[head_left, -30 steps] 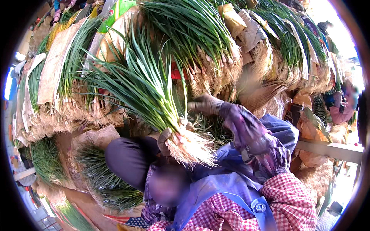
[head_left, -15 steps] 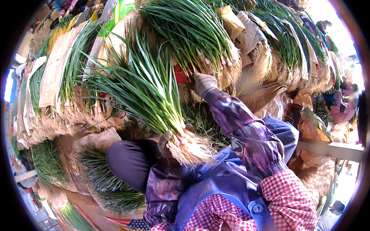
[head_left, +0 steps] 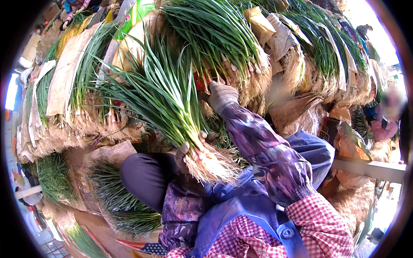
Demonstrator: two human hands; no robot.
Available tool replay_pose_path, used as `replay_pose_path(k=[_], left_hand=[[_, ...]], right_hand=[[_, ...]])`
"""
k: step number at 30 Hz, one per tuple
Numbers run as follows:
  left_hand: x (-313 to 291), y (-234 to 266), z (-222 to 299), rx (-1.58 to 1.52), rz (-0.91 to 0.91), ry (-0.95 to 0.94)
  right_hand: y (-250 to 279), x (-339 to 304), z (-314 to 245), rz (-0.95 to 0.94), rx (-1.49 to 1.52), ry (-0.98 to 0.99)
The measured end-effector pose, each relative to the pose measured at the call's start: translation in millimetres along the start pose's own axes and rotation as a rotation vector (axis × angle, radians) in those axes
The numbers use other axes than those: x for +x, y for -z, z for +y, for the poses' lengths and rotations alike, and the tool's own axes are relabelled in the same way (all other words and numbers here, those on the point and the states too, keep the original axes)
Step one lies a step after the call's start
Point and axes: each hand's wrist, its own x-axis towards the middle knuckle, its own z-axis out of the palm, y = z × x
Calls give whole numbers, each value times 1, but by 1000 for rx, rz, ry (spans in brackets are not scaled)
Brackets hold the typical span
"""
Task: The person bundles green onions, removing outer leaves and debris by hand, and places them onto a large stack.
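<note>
My left hand (head_left: 182, 158), gloved, is wrapped around the root end of a bunch of green onions (head_left: 183, 114). The long green leaves fan up and to the left, and the pale, hairy roots hang toward my lap. To the right of the bunch, my gloved right hand (head_left: 223, 95) is closed at the lower edge of a large heap of green onions (head_left: 211, 32). Its fingertips are beside the white stem ends; what they pinch, if anything, is hidden. Something red shows behind the fingers.
Rows of green onions (head_left: 81, 81) with paper sheets (head_left: 69, 71) between them line the left; more bundles (head_left: 322, 47) stand at the right. Loose greens (head_left: 118, 193) lie left of my knee. A pale bar (head_left: 370, 168) runs at right. Another person (head_left: 384, 127) is at the far right.
My right hand has shifted slightly down and right along the heap's edge, its fingers more curled. The bunch in my left hand has stayed almost in place.
</note>
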Motion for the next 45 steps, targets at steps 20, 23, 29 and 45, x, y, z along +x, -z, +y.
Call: replay_pose_path(k=[20, 23, 29, 45], left_hand=[[-7, -1, -2, 81, 112, 103], [2, 18, -5, 176, 48, 6], [0, 37, 0, 214, 64, 131], [4, -12, -17, -30, -79, -135]], right_hand=[[-13, -80, 53, -348, 899, 139], [-26, -69, 44, -437, 910, 165], [-13, -64, 43, -238, 295, 600], [-54, -59, 14, 36, 790, 117]])
